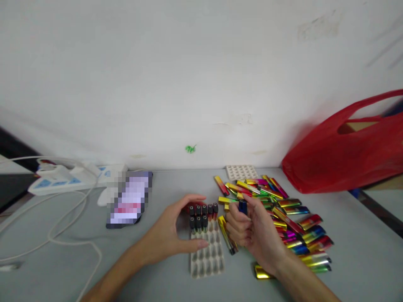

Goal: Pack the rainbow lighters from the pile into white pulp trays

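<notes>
A pale tray (208, 253) with rows of oval holes stands on the table. Slim lighters with black ends (198, 224) stand upright in its two far rows. My left hand (176, 228) curves around the tray's left side, thumb and fingers wide apart. Its fingers reach behind the far row and its thumb lies over the holes; whether it presses on the tray, I cannot tell. To the right of the tray, my right hand (252, 224) is closed around a lighter (242, 206), whose dark blue end shows above the curled fingers. The rest of it is hidden.
Many shiny multicoloured lighters (288, 220) lie in a loose pile under and beyond my right hand. A second pale tray (242, 172) rests against the wall. A red bag (343, 147) stands at right. A phone (130, 201), power strip (66, 180) and white cables (91, 243) are left.
</notes>
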{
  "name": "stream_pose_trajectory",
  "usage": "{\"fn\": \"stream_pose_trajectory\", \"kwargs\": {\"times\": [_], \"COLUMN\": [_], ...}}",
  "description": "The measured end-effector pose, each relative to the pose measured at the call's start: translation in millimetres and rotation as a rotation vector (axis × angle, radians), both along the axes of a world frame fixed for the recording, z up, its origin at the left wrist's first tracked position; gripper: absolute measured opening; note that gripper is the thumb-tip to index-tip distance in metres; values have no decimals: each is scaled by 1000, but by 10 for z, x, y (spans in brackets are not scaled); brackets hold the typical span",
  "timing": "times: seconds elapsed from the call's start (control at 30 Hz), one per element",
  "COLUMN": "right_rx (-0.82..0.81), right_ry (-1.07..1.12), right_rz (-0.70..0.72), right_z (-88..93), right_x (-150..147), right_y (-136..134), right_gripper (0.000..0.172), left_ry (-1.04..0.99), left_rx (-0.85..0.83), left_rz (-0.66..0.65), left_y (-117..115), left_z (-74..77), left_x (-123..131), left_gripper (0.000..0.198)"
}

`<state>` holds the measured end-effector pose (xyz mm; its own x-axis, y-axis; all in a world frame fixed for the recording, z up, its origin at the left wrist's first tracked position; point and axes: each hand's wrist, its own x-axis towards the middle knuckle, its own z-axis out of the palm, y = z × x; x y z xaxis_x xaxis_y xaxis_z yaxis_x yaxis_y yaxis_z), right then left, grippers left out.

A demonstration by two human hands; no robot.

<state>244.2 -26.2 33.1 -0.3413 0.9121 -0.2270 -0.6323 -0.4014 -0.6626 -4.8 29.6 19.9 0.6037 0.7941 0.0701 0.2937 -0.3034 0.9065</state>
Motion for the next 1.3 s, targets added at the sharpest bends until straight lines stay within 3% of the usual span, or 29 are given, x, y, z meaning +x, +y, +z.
{"fn": "stream_pose_trajectory", "kwargs": {"times": [0.1, 0.33, 0.57, 0.83, 1.07, 1.3], "right_rx": [-19, -46, -51, -23, 16, -5], "right_ry": [-51, -154, -157, -72, -47, -196], "right_rz": [-17, -38, -21, 44, 45, -25], "right_z": [-18, -35, -84, -128, -138, -104], "right_x": [-20, -80, -65, -33, -39, -94], "right_y": [-8, -44, -21, -2, -9, -62], "right_gripper": [63, 60, 62, 63, 60, 59], "left_ry": [52, 51, 67, 86, 67, 61], "left_rx": [42, 34, 26, 70, 61, 56], "left_rz": [8, 54, 55, 23, 27, 18], "left_y": [1, 22, 26, 47, 35, 40], "left_z": [-12, -62, -90, -130, -128, -152], "left_x": [37, 104, 97, 97, 96, 93], "left_gripper": [82, 58, 57, 39, 40, 47]}}
